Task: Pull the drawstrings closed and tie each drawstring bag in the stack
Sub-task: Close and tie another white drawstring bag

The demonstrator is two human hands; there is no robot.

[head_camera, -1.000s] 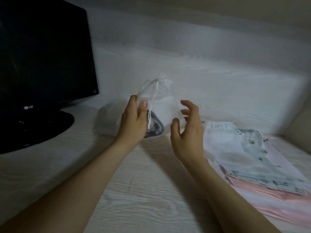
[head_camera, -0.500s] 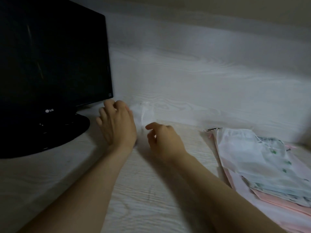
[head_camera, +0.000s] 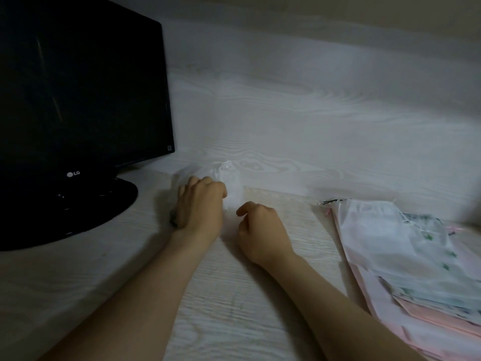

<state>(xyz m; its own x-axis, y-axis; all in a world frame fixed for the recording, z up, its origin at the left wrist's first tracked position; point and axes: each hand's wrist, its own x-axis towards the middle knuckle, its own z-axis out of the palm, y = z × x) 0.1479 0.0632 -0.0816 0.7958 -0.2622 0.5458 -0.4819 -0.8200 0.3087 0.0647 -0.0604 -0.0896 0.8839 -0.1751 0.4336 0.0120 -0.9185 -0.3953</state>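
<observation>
A small white drawstring bag point(head_camera: 229, 178) with its top gathered lies on the desk against the back wall, beside the monitor's base. My left hand point(head_camera: 200, 204) lies over its near side, fingers bent down round the fabric, and hides most of it. Something dark inside the bag shows at my wrist's left edge. My right hand point(head_camera: 260, 227) hovers just right of the bag, fingers loosely curled, holding nothing. A stack of flat drawstring bags point(head_camera: 406, 256), white on top and pink below, lies at the right.
A black LG monitor point(head_camera: 78, 87) on a round black base point(head_camera: 86, 204) stands at the left. The pale wood-grain desk point(head_camera: 234, 308) runs to a wall of the same finish behind.
The bag was held up in my left hand a second ago; now it is down on the desk by the monitor. My right hand dropped and its fingers curled in. The view swung left.
</observation>
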